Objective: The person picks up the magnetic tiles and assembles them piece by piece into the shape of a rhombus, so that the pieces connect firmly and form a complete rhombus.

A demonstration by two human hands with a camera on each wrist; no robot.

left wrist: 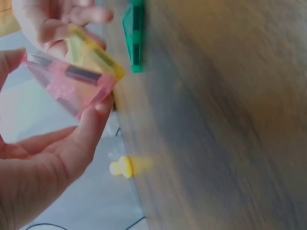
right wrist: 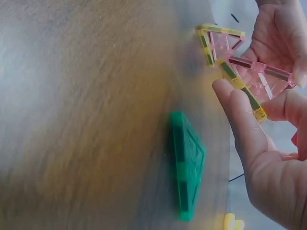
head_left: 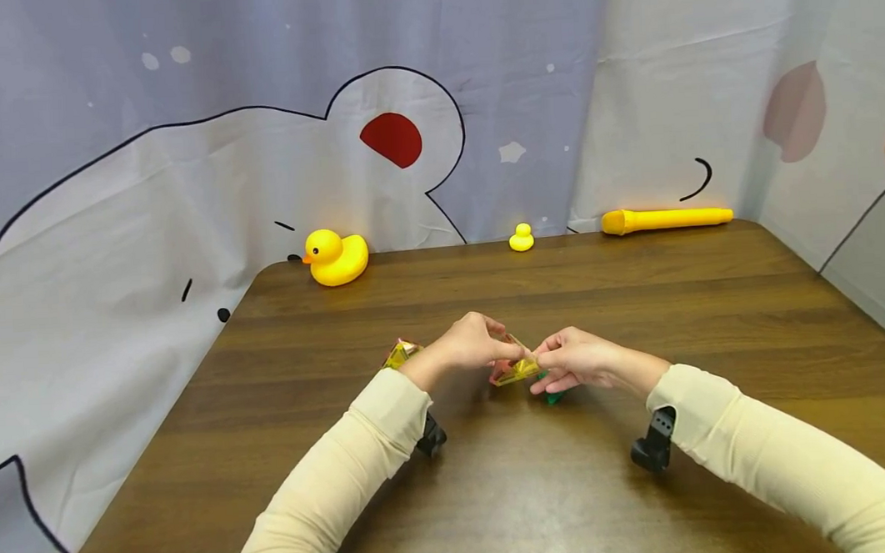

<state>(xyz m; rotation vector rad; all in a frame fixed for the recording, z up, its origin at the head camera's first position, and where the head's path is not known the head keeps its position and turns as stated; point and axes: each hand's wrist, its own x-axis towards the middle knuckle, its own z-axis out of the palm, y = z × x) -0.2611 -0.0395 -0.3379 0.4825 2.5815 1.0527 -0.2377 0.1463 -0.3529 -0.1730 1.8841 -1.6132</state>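
Observation:
My left hand [head_left: 470,342] pinches a see-through pink triangular magnetic tile [left wrist: 62,86] between thumb and fingers. Against one edge of it stands a yellow triangular magnetic tile [right wrist: 242,90], which my right hand [head_left: 582,358] holds between its thumb and fingers. The two tiles meet at an angle, a little above the table. Below the right hand, a green triangular magnetic tile [right wrist: 184,165] lies on the wood. Beyond the left wrist rests another yellow and pink tile piece [head_left: 401,353], partly hidden by the forearm in the head view.
Along the back edge of the brown wooden table [head_left: 309,450] are a large yellow rubber duck [head_left: 339,258], a small yellow duck [head_left: 521,238] and a yellow toy microphone [head_left: 668,219]. A printed curtain [head_left: 522,72] hangs right behind the table.

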